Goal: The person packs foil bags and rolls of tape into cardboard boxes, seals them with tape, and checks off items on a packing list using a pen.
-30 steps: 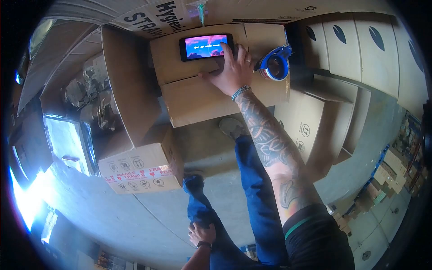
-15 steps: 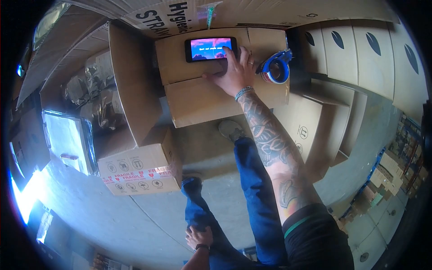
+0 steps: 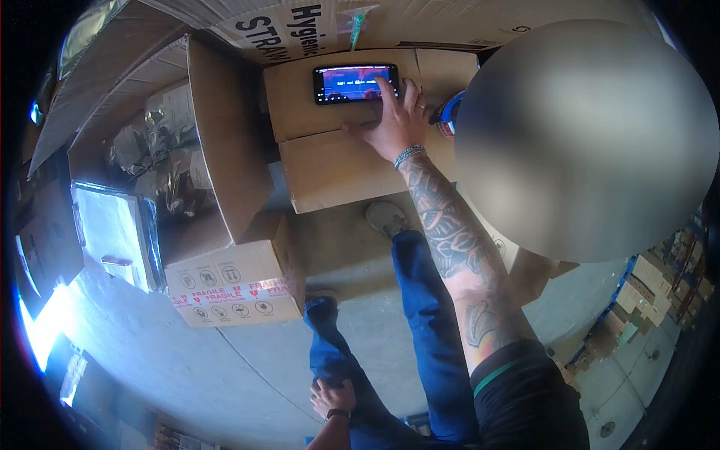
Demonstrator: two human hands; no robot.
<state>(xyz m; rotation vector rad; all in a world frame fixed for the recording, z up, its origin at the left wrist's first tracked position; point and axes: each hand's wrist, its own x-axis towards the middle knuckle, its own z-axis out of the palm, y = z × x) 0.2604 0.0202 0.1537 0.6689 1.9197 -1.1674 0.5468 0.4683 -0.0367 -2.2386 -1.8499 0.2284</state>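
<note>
A smartphone (image 3: 356, 83) with a lit, colourful screen lies on top of a closed cardboard box (image 3: 352, 161). Over the phone's right end is my right hand (image 3: 397, 124), its index fingertip at the screen. The fingers are spread and hold nothing. Just right of that hand, a blue tape dispenser (image 3: 445, 114) shows only in part behind a blurred patch. Low in the view, my left hand (image 3: 332, 397) lies on my trouser leg (image 3: 330, 356) near the knee, with its fingers laid out and nothing in them.
At left stands an open cardboard box (image 3: 229, 142) with shiny wrapped contents, above a box marked FRAGILE (image 3: 232, 289). Behind the phone rises a carton printed "Hygienic STRAW" (image 3: 405, 22). A round blur (image 3: 585, 142) hides much of the right side.
The phone's screen has turned darker blue, with small icons along its edges. A blurred patch now covers the right side and part of the tape dispenser. Both hands stay almost where they were.
</note>
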